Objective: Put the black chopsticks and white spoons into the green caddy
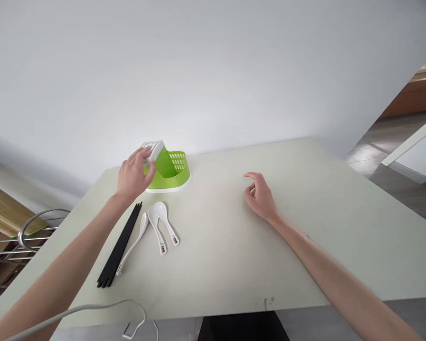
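Observation:
My left hand (pixel 135 176) lies over the white top of a green utensil holder (pixel 170 180), fingers across the top and thumb on the near side. The holder has a perforated basket at its right end and a white base. My right hand (pixel 261 196) rests on the table, loosely curled with the index finger stretched out and nothing in it. Below my left hand lies a bundle of black chopsticks (pixel 119 246). Beside it are three white spoons: a spoon on its side (pixel 133 244), a middle spoon (pixel 156 230) and a right-hand spoon (pixel 166 222).
The pale table (pixel 216 265) meets a white wall (pixel 227 76) behind. A grey cable (pixel 92 307) crosses the front left edge. At the left stands a metal rack (pixel 24 241) with boards. A white panel (pixel 415 151) stands on the floor at right.

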